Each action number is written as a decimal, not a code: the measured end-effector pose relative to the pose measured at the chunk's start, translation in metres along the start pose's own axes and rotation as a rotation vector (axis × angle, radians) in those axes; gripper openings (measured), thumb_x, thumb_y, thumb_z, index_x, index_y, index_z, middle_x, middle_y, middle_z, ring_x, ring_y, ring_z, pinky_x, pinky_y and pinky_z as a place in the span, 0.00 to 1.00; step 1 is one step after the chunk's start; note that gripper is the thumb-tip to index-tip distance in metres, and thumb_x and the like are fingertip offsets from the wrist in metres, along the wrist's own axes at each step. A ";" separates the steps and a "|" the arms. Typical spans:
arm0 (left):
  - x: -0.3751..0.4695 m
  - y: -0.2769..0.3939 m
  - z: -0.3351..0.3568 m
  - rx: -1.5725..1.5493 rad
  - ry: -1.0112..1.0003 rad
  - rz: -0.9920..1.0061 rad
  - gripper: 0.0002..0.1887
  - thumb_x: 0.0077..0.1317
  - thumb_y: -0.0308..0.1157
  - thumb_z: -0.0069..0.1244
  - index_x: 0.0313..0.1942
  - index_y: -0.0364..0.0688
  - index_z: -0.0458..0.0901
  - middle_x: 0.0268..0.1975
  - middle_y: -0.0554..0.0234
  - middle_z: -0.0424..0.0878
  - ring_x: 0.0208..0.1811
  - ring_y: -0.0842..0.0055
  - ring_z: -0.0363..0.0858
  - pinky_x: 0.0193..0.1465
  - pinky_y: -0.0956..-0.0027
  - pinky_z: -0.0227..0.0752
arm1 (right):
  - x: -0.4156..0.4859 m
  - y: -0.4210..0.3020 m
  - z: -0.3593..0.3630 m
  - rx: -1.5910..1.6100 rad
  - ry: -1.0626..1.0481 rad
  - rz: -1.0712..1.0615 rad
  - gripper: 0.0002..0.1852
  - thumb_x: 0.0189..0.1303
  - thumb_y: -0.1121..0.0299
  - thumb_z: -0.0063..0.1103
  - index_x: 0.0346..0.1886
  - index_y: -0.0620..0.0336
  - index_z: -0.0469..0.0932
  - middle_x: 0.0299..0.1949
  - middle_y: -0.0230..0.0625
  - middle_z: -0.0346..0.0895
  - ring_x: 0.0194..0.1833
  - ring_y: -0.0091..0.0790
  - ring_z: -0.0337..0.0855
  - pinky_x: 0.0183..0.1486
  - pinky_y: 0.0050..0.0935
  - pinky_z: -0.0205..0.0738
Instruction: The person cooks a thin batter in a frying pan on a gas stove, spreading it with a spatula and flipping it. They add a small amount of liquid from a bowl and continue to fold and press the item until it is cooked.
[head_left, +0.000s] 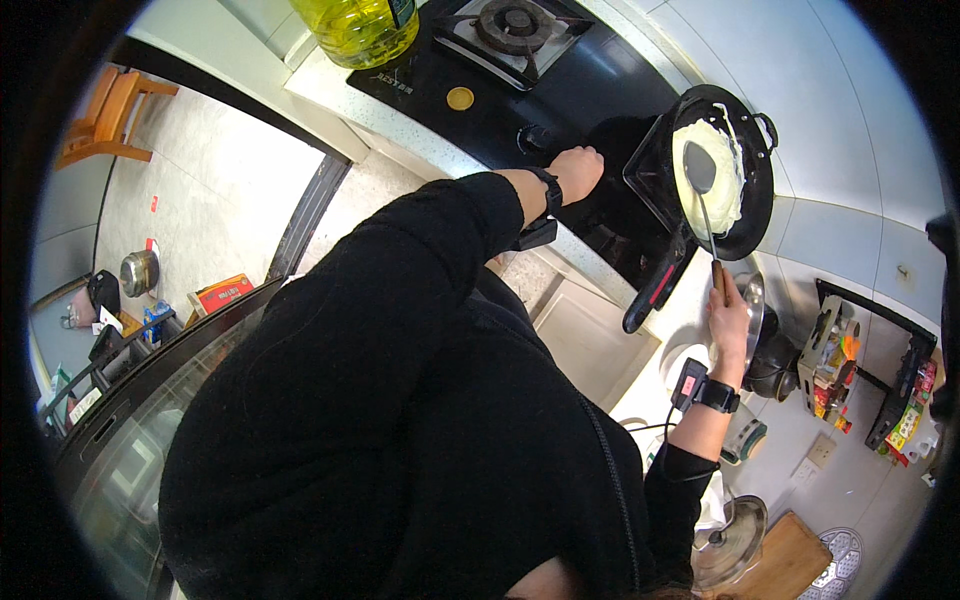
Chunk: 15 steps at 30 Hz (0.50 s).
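My right hand (728, 321) grips the wooden handle of a metal ladle or spatula (699, 169), its round head resting on a pale, thin sheet of egg or batter (720, 201). That sheet lies in a black wok-style pan (759, 196) on the right burner, the pan's black handle (660, 289) pointing towards me. Over the front of the black glass gas hob (457, 56), my left hand (577, 174) is curled, its fingers close to the hob surface. What lies under those fingers is hidden. A control knob (534, 139) shows to its left.
A bottle of yellow oil (360, 30) stands by the left burner (517, 26); a round yellow lid (460, 98) lies on the hob. Glass pan lids (731, 544), a wooden board (791, 559) and wall racks of seasonings (829, 360) are at the right.
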<state>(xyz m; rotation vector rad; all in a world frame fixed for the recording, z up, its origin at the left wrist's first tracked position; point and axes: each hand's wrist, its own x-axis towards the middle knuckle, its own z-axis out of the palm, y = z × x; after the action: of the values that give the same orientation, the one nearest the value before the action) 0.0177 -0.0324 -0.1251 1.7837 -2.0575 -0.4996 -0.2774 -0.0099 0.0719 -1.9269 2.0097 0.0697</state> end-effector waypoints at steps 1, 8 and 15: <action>0.001 -0.001 0.001 0.017 -0.004 0.009 0.10 0.60 0.26 0.45 0.40 0.35 0.79 0.42 0.48 0.80 0.46 0.59 0.80 0.49 0.61 0.75 | 0.000 0.000 0.000 0.016 0.008 -0.001 0.24 0.62 0.66 0.51 0.64 0.48 0.68 0.34 0.43 0.81 0.33 0.32 0.82 0.43 0.32 0.74; 0.001 -0.003 0.005 -0.063 0.048 0.012 0.10 0.54 0.23 0.49 0.38 0.33 0.77 0.40 0.46 0.79 0.44 0.56 0.79 0.48 0.59 0.74 | 0.002 0.003 0.003 0.071 -0.005 0.019 0.25 0.62 0.66 0.51 0.64 0.48 0.68 0.36 0.42 0.81 0.33 0.31 0.82 0.44 0.32 0.73; -0.001 -0.002 0.003 -0.068 0.068 0.023 0.09 0.56 0.25 0.49 0.37 0.34 0.78 0.39 0.47 0.79 0.42 0.57 0.80 0.47 0.59 0.75 | 0.003 0.004 0.002 0.058 -0.036 -0.017 0.24 0.64 0.68 0.51 0.65 0.51 0.67 0.39 0.37 0.81 0.33 0.26 0.77 0.41 0.27 0.72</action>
<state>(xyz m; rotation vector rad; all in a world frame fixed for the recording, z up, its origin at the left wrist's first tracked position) 0.0182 -0.0315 -0.1294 1.7126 -1.9896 -0.4895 -0.2808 -0.0115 0.0682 -1.8934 1.9504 0.0414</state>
